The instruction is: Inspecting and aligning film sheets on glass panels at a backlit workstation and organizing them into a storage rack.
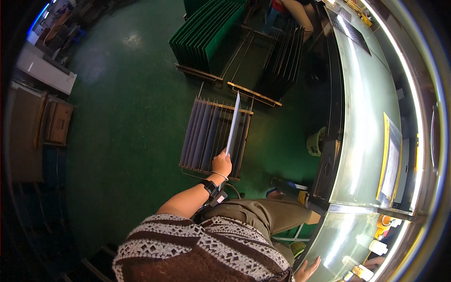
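My left hand (222, 163) is closed on the near end of a thin, pale, flat panel (233, 124) that stands on edge. It is over a slotted metal rack (216, 168) on the floor, where several bluish-grey panels (199, 129) stand upright side by side. Whether the held panel's lower edge sits in a slot, I cannot tell. At the lower right, my right hand (307, 271) has its fingers stretched out and holds nothing. It is beside the near edge of a glossy lit worktop (336, 235); contact is unclear.
Beyond the rack stand green panels (206, 35) and dark panels (286, 58) in another frame. A seated person's leg (300, 16) shows at the back. A yellow-edged sheet (389, 160) and small bottles (377, 247) lie along the worktop. Cardboard boxes (59, 121) stand left.
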Motion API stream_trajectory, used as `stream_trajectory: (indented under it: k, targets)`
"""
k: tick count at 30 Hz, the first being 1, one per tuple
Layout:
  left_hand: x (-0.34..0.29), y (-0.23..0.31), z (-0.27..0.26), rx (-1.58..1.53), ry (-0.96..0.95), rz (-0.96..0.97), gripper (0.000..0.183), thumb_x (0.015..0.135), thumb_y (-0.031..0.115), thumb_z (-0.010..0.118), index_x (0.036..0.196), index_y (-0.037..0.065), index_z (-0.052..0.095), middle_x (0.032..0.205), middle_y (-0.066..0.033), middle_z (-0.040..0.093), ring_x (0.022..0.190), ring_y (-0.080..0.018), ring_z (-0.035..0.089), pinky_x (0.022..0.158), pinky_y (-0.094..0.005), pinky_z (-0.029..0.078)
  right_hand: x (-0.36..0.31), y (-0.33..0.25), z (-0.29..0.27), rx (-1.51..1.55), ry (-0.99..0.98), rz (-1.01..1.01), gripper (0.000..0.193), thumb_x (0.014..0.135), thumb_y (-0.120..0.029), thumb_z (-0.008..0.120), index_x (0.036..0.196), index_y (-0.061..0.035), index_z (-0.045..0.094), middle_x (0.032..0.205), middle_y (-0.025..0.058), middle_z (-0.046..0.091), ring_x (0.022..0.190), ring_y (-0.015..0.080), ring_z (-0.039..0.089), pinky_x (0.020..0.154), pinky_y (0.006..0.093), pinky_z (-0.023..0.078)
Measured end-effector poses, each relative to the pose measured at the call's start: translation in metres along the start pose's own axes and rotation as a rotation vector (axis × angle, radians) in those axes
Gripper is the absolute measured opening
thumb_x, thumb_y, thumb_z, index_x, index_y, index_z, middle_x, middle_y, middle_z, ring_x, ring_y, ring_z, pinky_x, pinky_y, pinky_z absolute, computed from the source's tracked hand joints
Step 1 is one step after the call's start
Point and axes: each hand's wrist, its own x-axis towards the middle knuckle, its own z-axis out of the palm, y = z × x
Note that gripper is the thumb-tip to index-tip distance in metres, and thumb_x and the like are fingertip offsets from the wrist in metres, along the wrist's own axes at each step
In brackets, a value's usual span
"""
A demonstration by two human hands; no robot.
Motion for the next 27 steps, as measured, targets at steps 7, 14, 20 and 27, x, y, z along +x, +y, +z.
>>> stream_trajectory:
  k: [7, 14, 20, 27]
  targets:
    - [0.004, 0.001, 0.01, -0.009, -0.008, 0.017, 0.035, 0.085, 0.013, 0.052, 0.119, 0.014, 0.056, 0.083, -0.0228, 0.063, 0.079, -0.042, 0.06, 0.072, -0.0507, 0.049, 0.0, -0.004, -0.001, -0.013, 0.004, -0.024, 0.059, 0.086, -0.017, 0.061, 0.133, 0.0066, 0.035, 0.135, 0.0286, 0.036, 0.126, 0.0387, 0.034, 0.107, 0.0426, 0.025]
    - [0.009, 0.01, 0.015, 0.005, -0.03, -0.005, 0.036, 0.085, 0.013, 0.052, 0.12, 0.015, 0.055, 0.085, -0.0234, 0.063, 0.08, -0.0422, 0.06, 0.072, -0.0512, 0.049, 0.001, -0.011, -0.003, -0.028, 0.012, -0.035, 0.058, 0.086, -0.017, 0.061, 0.132, 0.0064, 0.036, 0.135, 0.0285, 0.037, 0.126, 0.0389, 0.034, 0.107, 0.0426, 0.026]
    - [0.016, 0.022, 0.018, 0.064, -0.105, -0.08, 0.037, 0.086, 0.019, 0.051, 0.122, 0.011, 0.054, 0.089, -0.0241, 0.063, 0.082, -0.0427, 0.06, 0.076, -0.051, 0.048, 0.002, -0.021, -0.006, -0.042, 0.017, -0.034, 0.058, 0.086, -0.017, 0.061, 0.132, 0.0063, 0.036, 0.134, 0.0284, 0.038, 0.126, 0.039, 0.035, 0.107, 0.0427, 0.026]
    - [0.015, -0.001, 0.035, 0.063, 0.124, 0.055, 0.05, 0.085, 0.043, 0.054, 0.119, 0.005, 0.055, 0.123, -0.0195, 0.052, 0.114, -0.034, 0.049, 0.093, -0.0434, 0.041, 0.001, -0.03, -0.007, -0.056, 0.037, -0.041, 0.055, 0.085, -0.017, 0.061, 0.131, 0.0044, 0.039, 0.133, 0.0277, 0.04, 0.124, 0.0394, 0.037, 0.105, 0.0435, 0.028]
